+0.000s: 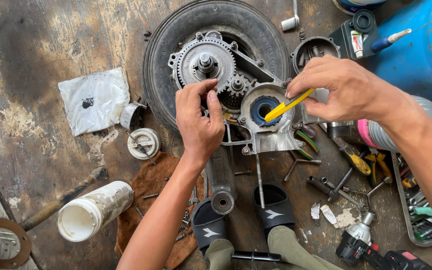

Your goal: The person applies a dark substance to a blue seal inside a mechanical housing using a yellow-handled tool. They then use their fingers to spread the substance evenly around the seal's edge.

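An open metal gear case (268, 137) lies across a black tyre (162, 55) on the floor. It shows a large toothed gear (192, 57) and a smaller gear (236, 86). My right hand (343, 87) grips a yellow strip tool (286, 106) whose tip reaches into a round blue-rimmed bearing hole (261, 109). My left hand (198, 117) rests at the edge of the large gear, its fingers pinched together; what they pinch is too small to tell.
A white plastic jar (92, 210) and a hammer (61, 200) lie lower left, by a brown rag (151, 192) with screws. Pliers (356, 160), T-wrenches (343, 190), a tool tray (421, 215) and a cordless driver (361, 242) sit right. A blue drum (426, 50) stands upper right.
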